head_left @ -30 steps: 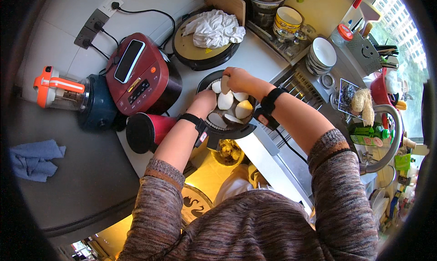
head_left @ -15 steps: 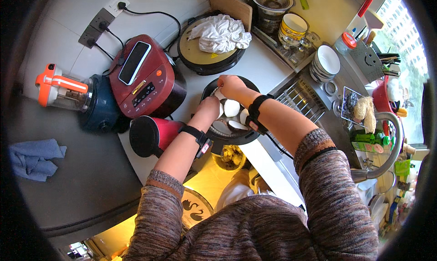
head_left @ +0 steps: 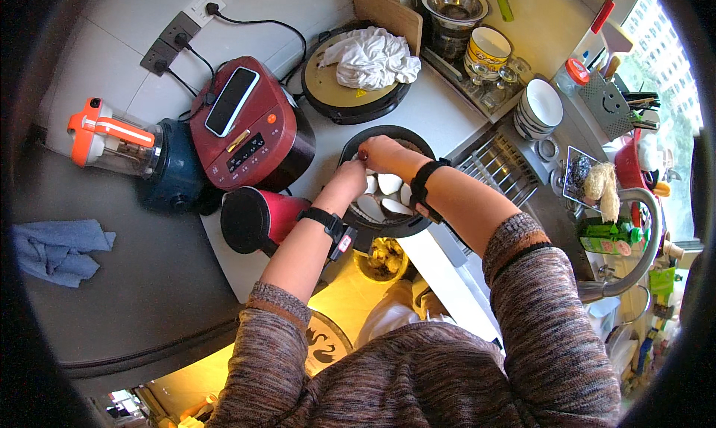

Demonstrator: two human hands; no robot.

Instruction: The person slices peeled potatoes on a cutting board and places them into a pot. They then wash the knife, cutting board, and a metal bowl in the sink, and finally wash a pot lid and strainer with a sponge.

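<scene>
My right hand (head_left: 377,152) and my left hand (head_left: 349,176) meet over the left side of a round black pan (head_left: 422,146). Both have their fingers curled and pinched close together, and what is between the fingertips is too hidden to name. In the pan lie several white, rounded flattish pieces (head_left: 389,183), partly covered by my hands. A red cylindrical appliance with a black end (head_left: 280,217) lies beside my left forearm.
Red cooker (head_left: 261,141) with phone (head_left: 231,100), blender (head_left: 115,137) and blue cloth (head_left: 60,249) at left. Griddle (head_left: 339,92) with white cloth (head_left: 369,55) behind. Bowls (head_left: 541,103), drying rack (head_left: 496,167) and faucet (head_left: 640,260) at right. Yellow bin (head_left: 373,275) below the pan.
My right hand has moved down and left to meet my left hand, which has shifted slightly right. The pale piece earlier in my right fingers is now hidden or gone.
</scene>
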